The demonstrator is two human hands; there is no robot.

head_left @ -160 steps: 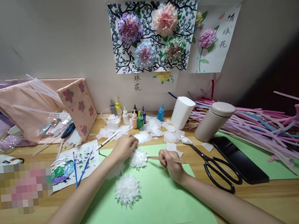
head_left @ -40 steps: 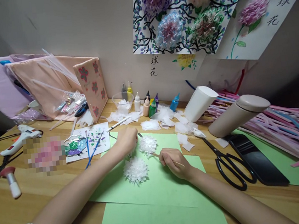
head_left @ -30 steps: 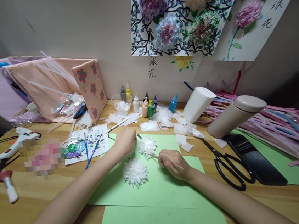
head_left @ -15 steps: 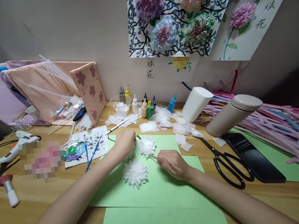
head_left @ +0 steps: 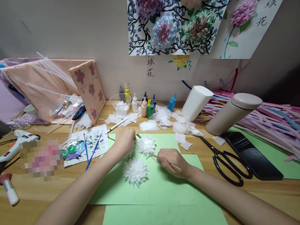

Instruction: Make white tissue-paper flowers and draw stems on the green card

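In the head view, the upper white flower [head_left: 146,145] lies on the green paper [head_left: 171,192] between the two hands. The right hand [head_left: 172,162], at four o'clock from it, is closed around a thin wooden stick [head_left: 153,155], whose tip meets the flower's lower edge. The left hand [head_left: 126,142], at nine o'clock, has its fingers curled in; a dark tip [head_left: 138,136] shows just beside them, but whether they grip it I cannot tell. The lower white flower [head_left: 135,171] sits at seven o'clock from the upper one. From the right hand, black-handled scissors [head_left: 220,155] lie at three o'clock on the worktop [head_left: 74,186], with a black phone [head_left: 253,155] just beyond. Paint bottles [head_left: 150,108] stand at twelve o'clock from the upper flower, among white paper scraps [head_left: 148,126].
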